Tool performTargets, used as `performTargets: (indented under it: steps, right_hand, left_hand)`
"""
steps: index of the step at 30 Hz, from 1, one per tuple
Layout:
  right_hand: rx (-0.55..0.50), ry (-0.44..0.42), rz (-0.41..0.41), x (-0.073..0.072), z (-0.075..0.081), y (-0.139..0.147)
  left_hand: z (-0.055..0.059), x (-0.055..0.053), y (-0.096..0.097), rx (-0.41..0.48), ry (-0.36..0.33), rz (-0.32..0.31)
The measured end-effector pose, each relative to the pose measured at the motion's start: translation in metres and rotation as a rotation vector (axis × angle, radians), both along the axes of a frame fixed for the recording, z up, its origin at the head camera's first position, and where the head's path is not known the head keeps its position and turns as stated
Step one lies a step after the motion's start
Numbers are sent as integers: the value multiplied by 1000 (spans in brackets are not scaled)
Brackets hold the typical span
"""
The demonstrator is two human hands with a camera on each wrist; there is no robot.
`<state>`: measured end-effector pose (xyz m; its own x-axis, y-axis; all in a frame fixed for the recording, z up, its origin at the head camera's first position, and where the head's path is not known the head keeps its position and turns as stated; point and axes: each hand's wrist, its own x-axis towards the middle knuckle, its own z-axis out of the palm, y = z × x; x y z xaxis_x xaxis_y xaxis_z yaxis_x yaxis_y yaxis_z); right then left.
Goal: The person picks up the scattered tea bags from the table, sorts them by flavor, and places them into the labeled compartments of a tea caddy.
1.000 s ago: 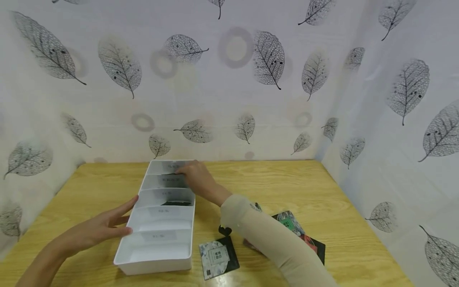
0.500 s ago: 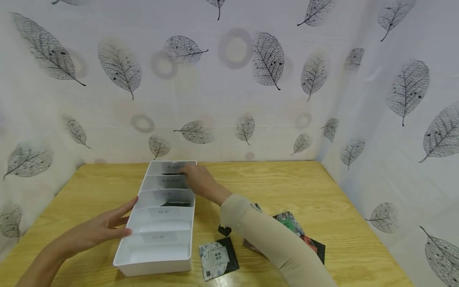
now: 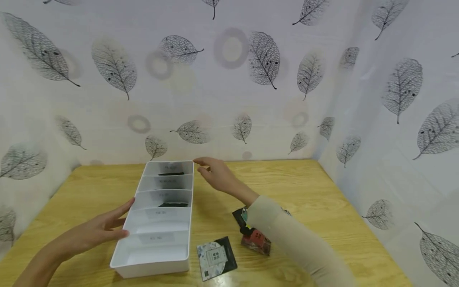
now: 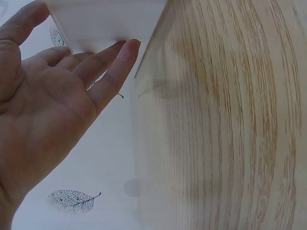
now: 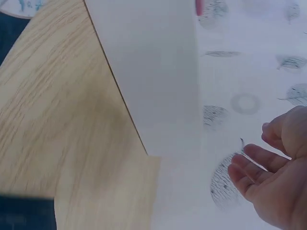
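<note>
A long white box (image 3: 150, 268) with several labelled compartments lies lengthwise on the table. My left hand (image 3: 86, 237) touches its left side, fingers loosely extended against the wall (image 4: 105, 21) in the left wrist view. My right hand (image 3: 220, 177) holds nothing; its relaxed fingertips are right at the box's back right corner. In the right wrist view that hand (image 5: 271, 179) is beside the box's plain outer wall (image 5: 148, 72). A dark flat packet (image 3: 171, 173) stands in the rearmost compartment. Another dark packet (image 3: 173, 205) sits in the third from the back.
A square printed packet (image 3: 216, 258), white and black, lies right of the box's front. Beyond it, several packets overlap, one with a red label (image 3: 257, 239); my right sleeve (image 3: 294, 239) partly hides them. Leaf-patterned cloth (image 3: 229, 91) hangs behind the wooden table (image 3: 279, 179).
My right hand has let go of the dark packet in the rearmost compartment and moved right, out of the box. The left hand keeps its place on the box's side.
</note>
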<state>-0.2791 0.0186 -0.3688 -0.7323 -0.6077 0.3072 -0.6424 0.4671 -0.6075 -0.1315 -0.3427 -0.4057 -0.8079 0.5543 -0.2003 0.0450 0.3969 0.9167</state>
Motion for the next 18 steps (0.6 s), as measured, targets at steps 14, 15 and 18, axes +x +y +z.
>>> performTargets:
  steps: [14,15,18]
  right_hand:
    - [-119,-97,-69,39,20,116]
    - [-111,-110,-75,43,20,123]
    - [-74,-147,-108,53,17,141]
  left_hand:
    - [-7,-3,-2,0,10,4]
    - [-6,-3,-2,0,-6,4]
    - [-6,-3,-3,-1,-24,-1]
